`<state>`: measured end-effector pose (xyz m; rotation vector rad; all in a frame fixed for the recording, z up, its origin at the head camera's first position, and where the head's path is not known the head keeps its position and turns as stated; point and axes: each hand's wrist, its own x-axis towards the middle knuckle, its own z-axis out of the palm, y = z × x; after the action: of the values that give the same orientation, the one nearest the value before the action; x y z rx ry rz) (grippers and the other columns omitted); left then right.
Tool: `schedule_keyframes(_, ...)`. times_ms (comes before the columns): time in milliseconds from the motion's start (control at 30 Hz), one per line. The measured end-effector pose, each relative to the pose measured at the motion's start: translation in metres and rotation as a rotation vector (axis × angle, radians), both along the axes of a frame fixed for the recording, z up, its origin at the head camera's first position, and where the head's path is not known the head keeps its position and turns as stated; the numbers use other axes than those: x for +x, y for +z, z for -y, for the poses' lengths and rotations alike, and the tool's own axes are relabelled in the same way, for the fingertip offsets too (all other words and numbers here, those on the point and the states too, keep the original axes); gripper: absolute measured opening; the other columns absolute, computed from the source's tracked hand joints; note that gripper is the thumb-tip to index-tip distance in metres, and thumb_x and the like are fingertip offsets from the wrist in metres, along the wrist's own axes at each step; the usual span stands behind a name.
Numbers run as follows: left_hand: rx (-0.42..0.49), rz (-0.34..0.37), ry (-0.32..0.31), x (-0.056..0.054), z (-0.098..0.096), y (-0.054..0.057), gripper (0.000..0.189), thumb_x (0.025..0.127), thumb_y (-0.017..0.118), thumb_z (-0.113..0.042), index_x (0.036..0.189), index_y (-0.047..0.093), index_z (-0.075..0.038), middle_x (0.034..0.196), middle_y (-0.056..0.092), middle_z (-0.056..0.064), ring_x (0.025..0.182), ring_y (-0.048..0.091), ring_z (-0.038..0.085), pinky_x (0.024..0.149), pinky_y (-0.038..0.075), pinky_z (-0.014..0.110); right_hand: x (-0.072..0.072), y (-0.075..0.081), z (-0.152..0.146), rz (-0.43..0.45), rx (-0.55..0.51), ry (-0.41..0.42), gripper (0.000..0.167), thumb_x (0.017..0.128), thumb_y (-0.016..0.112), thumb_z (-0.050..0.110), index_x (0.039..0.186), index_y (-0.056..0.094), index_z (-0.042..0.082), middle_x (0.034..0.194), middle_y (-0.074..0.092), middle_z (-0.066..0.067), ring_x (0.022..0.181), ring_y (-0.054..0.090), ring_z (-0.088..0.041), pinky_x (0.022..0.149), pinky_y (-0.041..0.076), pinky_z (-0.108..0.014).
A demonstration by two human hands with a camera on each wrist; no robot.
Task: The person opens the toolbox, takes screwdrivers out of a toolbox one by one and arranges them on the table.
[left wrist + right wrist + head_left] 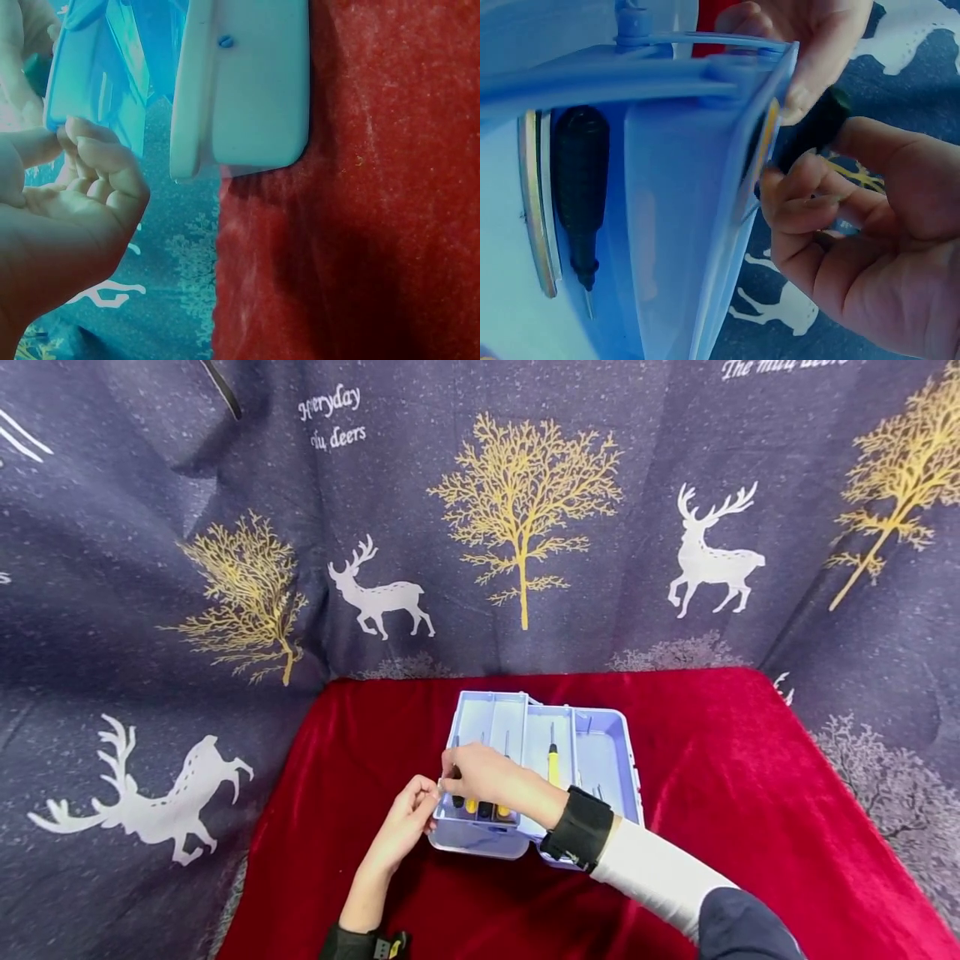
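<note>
A light-blue toolbox [626,752] lies opened out, with its divided tray [467,714] swung to the left. Over the tray's left compartment my right hand [487,774] grips a screwdriver by its dark handle [823,124]; a thin shaft shows below the fingers in the right wrist view. At the near left corner of the tray my left hand [86,199] pinches the rim between thumb and forefinger. Beneath my right hand, several screwdrivers with black or yellow handles [503,812] lie in the tray. A black-handled screwdriver [581,172] shows in another compartment.
A yellow-and-black screwdriver [553,764] lies in the toolbox's middle section. Under everything spreads a red velvet cloth [720,760]. A dark curtain [585,627] printed with deer and trees hangs behind and at both sides.
</note>
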<state>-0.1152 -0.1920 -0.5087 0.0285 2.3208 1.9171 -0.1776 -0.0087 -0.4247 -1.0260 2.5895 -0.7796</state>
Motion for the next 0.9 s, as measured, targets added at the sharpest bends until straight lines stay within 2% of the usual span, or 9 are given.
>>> schedule_keyframes(167, 0.008, 0.004, 0.006, -0.001, -0.001, 0.0, 0.006, 0.104, 0.055, -0.003, 0.103, 0.056, 0.002, 0.072, 0.053, 0.003, 0.063, 0.053, 0.014, 0.058, 0.044, 0.022, 0.003, 0.003, -0.022, -0.031, -0.067, -0.035, 0.004, 0.092, 0.069, 0.007, 0.091, 0.065, 0.009, 0.078, 0.062, 0.001, 0.069, 0.053, -0.011, 0.064, 0.046, -0.025)
schedule_keyframes(300, 0.02, 0.007, 0.012, -0.001, -0.001, 0.0, 0.008, 0.104, 0.057, -0.004, 0.103, 0.057, 0.003, 0.073, 0.056, 0.005, 0.062, 0.053, 0.013, 0.058, 0.044, 0.022, 0.007, 0.005, -0.049, -0.076, -0.117, -0.101, 0.006, 0.089, 0.067, 0.005, 0.093, 0.064, 0.01, 0.082, 0.062, 0.002, 0.073, 0.053, -0.011, 0.066, 0.047, -0.026)
schedule_keyframes(567, 0.057, 0.0, 0.015, -0.004, -0.002, -0.002, 0.011, 0.102, 0.062, -0.006, 0.102, 0.06, 0.005, 0.073, 0.057, 0.005, 0.061, 0.051, 0.013, 0.056, 0.043, 0.022, 0.015, 0.0, -0.108, -0.255, -0.177, -0.233, 0.012, 0.085, 0.065, 0.0, 0.093, 0.062, 0.007, 0.081, 0.06, -0.001, 0.079, 0.056, -0.016, 0.071, 0.049, -0.032)
schedule_keyframes(700, 0.055, 0.018, 0.009, -0.002, -0.002, -0.003, 0.01, 0.102, 0.061, -0.006, 0.102, 0.06, 0.004, 0.072, 0.056, 0.004, 0.062, 0.052, 0.013, 0.057, 0.044, 0.022, 0.02, -0.005, -0.138, -0.287, -0.155, -0.328, 0.012, 0.085, 0.066, -0.001, 0.092, 0.062, 0.008, 0.075, 0.056, 0.0, 0.075, 0.052, -0.016, 0.068, 0.046, -0.032)
schedule_keyframes(900, 0.052, 0.006, 0.017, -0.001, 0.001, -0.002, 0.009, 0.102, 0.06, -0.005, 0.101, 0.059, 0.004, 0.072, 0.055, 0.005, 0.061, 0.052, 0.013, 0.056, 0.044, 0.023, 0.026, -0.018, -0.179, -0.281, -0.082, -0.484, 0.012, 0.087, 0.068, 0.001, 0.094, 0.063, 0.009, 0.079, 0.06, -0.002, 0.075, 0.055, -0.016, 0.065, 0.048, -0.034)
